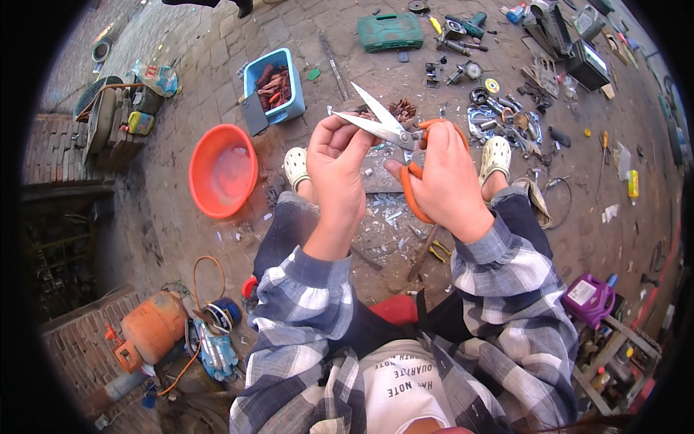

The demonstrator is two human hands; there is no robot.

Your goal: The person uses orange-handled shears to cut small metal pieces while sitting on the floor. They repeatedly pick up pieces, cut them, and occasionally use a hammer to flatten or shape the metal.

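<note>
A pair of scissors [388, 130] with silver blades and orange handles is held up in front of me, its blades spread apart. My right hand [442, 177] is closed around the orange handles. My left hand [338, 163] has its fingers curled at the lower blade, with the thumb against it; its fingertips are partly hidden. Beneath the hands, small metal scraps [390, 217] are scattered over the ground between my feet. Just beyond the scissors lies a small brown heap [403, 109], whose kind I cannot make out.
To the left stand an orange basin [223, 171] and a blue bin [294, 106] with reddish-brown pieces inside. A green case [390, 33] lies at the back. Tools and metal parts cover the right side, beyond a purple jug [588, 300]. An orange gas cylinder [153, 319] lies lower left.
</note>
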